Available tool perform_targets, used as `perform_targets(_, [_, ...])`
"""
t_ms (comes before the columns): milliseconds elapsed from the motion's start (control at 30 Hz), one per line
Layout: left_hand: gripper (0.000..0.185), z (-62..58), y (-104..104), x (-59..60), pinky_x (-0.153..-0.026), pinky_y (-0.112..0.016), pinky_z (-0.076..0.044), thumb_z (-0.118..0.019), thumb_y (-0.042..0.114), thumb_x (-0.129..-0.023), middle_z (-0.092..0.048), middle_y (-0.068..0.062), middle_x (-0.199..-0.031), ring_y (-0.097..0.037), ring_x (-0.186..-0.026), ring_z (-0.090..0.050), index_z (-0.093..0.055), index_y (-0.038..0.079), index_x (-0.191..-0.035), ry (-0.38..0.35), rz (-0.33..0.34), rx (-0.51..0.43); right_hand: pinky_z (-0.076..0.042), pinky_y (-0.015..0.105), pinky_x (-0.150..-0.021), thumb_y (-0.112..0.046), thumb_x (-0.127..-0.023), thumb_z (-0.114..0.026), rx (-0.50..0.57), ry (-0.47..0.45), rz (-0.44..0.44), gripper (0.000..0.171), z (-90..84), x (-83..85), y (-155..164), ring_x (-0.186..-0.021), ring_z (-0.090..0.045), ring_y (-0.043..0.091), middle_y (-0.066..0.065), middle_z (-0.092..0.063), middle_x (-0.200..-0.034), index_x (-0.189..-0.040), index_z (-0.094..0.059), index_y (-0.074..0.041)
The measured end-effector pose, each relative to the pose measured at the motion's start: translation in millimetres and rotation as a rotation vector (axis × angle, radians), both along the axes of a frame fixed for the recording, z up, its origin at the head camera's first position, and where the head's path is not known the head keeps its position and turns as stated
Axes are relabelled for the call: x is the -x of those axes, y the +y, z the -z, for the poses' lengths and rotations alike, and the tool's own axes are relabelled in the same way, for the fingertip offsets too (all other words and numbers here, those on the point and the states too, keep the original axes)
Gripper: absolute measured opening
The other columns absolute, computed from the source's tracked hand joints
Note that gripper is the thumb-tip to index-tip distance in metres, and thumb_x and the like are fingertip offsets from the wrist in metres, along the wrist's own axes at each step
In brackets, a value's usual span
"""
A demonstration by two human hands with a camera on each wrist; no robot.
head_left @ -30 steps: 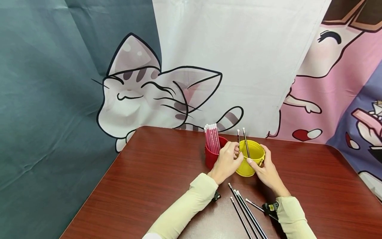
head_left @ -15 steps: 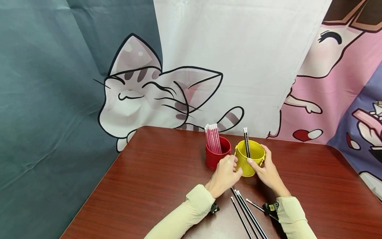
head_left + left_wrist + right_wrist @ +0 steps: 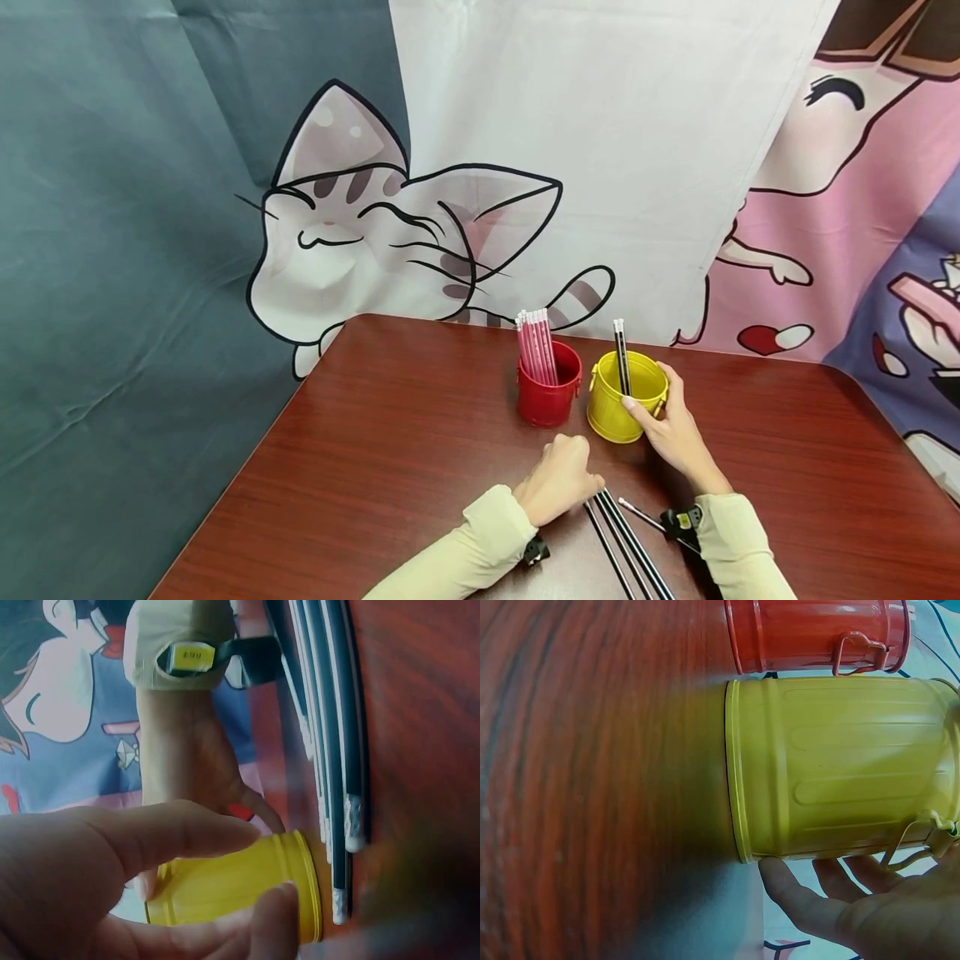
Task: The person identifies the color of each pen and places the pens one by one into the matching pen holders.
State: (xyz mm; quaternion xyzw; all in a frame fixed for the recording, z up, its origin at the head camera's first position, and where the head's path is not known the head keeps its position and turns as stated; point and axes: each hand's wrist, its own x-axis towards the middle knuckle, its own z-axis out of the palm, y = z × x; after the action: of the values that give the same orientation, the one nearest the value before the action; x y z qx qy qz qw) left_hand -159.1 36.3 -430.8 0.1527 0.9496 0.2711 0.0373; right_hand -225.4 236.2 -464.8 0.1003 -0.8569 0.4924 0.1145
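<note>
A yellow bucket [image 3: 626,400] stands on the table with black pencils [image 3: 620,354] upright in it. My right hand [image 3: 670,421] grips its right side, thumb on the front wall; its fingers [image 3: 810,900] show under the yellow bucket [image 3: 840,765]. My left hand [image 3: 561,486] hovers with loosely curled fingers over the near ends of several black pencils [image 3: 626,542] lying on the table. It holds nothing: in the left wrist view the left hand [image 3: 262,862] is just short of the black pencils [image 3: 334,712], in front of the yellow bucket [image 3: 225,889].
A red bucket [image 3: 549,393] full of pink pencils [image 3: 534,346] stands just left of the yellow one; the red bucket [image 3: 817,634] almost touches it. The dark wooden table [image 3: 390,433] ends at a cartoon-printed cloth backdrop [image 3: 420,242].
My left hand let go of a black pencil at the yellow bucket and drew back toward me, down to the pencils on the table. The right hand stayed on the bucket.
</note>
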Motion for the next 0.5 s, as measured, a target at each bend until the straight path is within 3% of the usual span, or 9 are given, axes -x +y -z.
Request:
perform_targets(167, [0.029, 2.6, 1.3, -11.0, -0.039, -0.025, -0.034, -0.071, 0.019, -0.070, -0.042, 0.004, -0.049, -0.010, -0.045, -0.040, -0.048, 0.014, -0.054, -0.003, 0.023, 0.074, -0.029, 0.060, -0.098, -0.030, -0.087, -0.063, -0.005, -0.010, -0.003, 0.080, -1.3, 0.1, 0.0, -0.115, -0.042, 0.039, 0.023, -0.038, -0.132, -0.145, -0.007, -0.024])
perform_targets(300, [0.026, 3.9, 2.3, -17.1, -0.040, -0.026, -0.037, -0.072, 0.019, -0.068, -0.050, 0.002, -0.052, -0.011, -0.046, -0.047, -0.051, 0.014, -0.054, 0.034, 0.051, 0.148, -0.029, 0.061, -0.098, -0.030, -0.087, -0.063, -0.003, -0.012, -0.007, 0.080, -1.9, -0.3, 0.3, -0.116, -0.042, 0.039, 0.022, -0.038, -0.133, -0.145, -0.007, -0.026])
perform_targets(500, [0.021, 7.7, 3.8, -23.0, -0.039, -0.029, -0.038, -0.072, 0.018, -0.066, -0.056, -0.003, -0.059, -0.014, -0.046, -0.049, -0.055, 0.013, -0.056, 0.008, 0.029, 0.203, -0.030, 0.060, -0.097, -0.029, -0.087, -0.063, -0.003, -0.003, -0.006, 0.080, -2.6, -1.3, -0.9, -0.115, -0.043, 0.039, 0.022, -0.038, -0.134, -0.145, -0.008, -0.024])
